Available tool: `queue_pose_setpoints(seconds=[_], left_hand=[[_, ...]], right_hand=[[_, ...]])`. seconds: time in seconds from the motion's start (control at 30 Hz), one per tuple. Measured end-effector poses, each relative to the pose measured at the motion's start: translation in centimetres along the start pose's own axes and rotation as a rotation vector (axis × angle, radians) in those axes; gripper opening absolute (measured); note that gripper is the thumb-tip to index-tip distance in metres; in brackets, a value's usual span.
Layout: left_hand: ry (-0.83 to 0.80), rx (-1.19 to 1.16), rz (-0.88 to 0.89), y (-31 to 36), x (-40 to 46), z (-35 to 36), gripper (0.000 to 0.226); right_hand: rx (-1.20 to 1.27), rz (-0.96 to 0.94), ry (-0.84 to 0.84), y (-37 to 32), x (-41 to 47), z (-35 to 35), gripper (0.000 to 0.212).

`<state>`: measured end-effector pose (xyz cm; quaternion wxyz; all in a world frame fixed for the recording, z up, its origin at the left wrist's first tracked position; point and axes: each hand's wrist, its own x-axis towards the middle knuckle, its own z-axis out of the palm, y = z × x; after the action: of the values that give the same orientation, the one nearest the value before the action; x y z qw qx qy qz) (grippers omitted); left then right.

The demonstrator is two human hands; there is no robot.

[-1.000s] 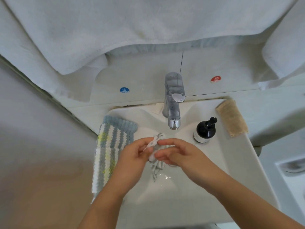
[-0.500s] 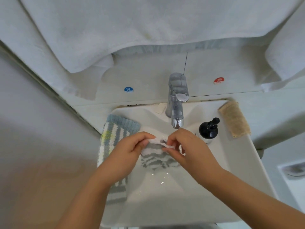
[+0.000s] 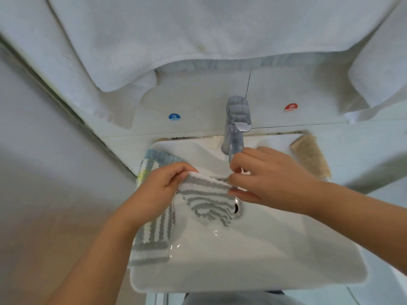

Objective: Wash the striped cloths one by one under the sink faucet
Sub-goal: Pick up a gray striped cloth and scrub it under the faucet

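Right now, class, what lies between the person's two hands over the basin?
In the head view, the grey-striped cloth spans from left hand to right hand, pinched by both.

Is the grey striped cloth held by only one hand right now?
No: the left hand pinches one top corner of the grey striped cloth and the right hand pinches the other.

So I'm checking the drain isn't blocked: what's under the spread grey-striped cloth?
Under the grey-striped cloth: wet sink and the drain's right edge; the rest is covered.
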<state>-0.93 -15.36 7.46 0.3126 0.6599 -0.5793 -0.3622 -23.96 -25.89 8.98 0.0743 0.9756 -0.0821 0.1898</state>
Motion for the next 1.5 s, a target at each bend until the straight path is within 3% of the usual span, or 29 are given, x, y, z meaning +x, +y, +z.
queue_pose_setpoints(seconds=[0.1,0.27,0.37,0.43,0.53,0.6,0.67,0.8,0.9,1.03,1.1,1.23,1.37,1.5], left_hand=[[0.02,0.006,0.01,0.0,0.2,0.1,0.03],[0.077,0.006,0.069,0.5,0.1,0.2,0.023],[0.072,0.03,0.086,0.8,0.4,0.7,0.022],[0.03,0.087,0.104,1.2,0.7,1.3,0.024],[-0.017,0.12,0.15,1.8,1.0,1.7,0.03],[-0.017,0.1,0.153,1.8,1.2,1.8,0.032],[0.011,0.029,0.155,1.7,1.2,1.8,0.026],[0.148,-0.182,0.135,1.4,0.9,2.4,0.014],[0.258,-0.441,0.055,0.5,-0.1,3.3,0.021],[0.495,-0.472,-0.012,-2.6,-2.5,5.8,0.012],[0.403,-0.438,-0.049,-4.2,-3.3,7.3,0.01],[0.093,-0.271,-0.067,-5.7,-2.9,10.1,0.03],[0.166,-0.126,0.04,-6.8,-1.7,11.3,0.016],[0.166,-0.187,0.059,-7.7,-2.1,10.8,0.005]], right_hand=[[0.178,0.104,-0.035,-0.5,0.5,-0.7,0.018],[0.681,0.582,-0.129,-2.1,-0.1,-0.5,0.015],[0.779,0.631,-0.24,-2.2,0.0,-0.5,0.049],[0.773,0.694,-0.329,-2.2,0.6,-0.4,0.055],[0.581,0.681,-0.4,-2.5,1.8,0.4,0.045],[0.547,0.65,-0.323,-2.5,2.5,0.9,0.032],[0.607,0.61,-0.274,-2.4,2.8,1.5,0.036],[0.748,0.604,-0.253,-2.9,3.0,1.7,0.032],[0.811,0.642,-0.198,-3.3,3.0,1.8,0.021],[0.867,0.701,-0.129,-3.3,2.3,1.3,0.011],[0.911,0.737,-0.085,-3.2,1.9,0.9,0.012],[0.992,0.758,-0.065,-3.1,1.4,0.4,0.012],[1.03,0.786,-0.024,-3.5,0.8,-0.2,0.016],[0.876,0.767,0.042,-3.1,-0.5,-0.7,0.012]])
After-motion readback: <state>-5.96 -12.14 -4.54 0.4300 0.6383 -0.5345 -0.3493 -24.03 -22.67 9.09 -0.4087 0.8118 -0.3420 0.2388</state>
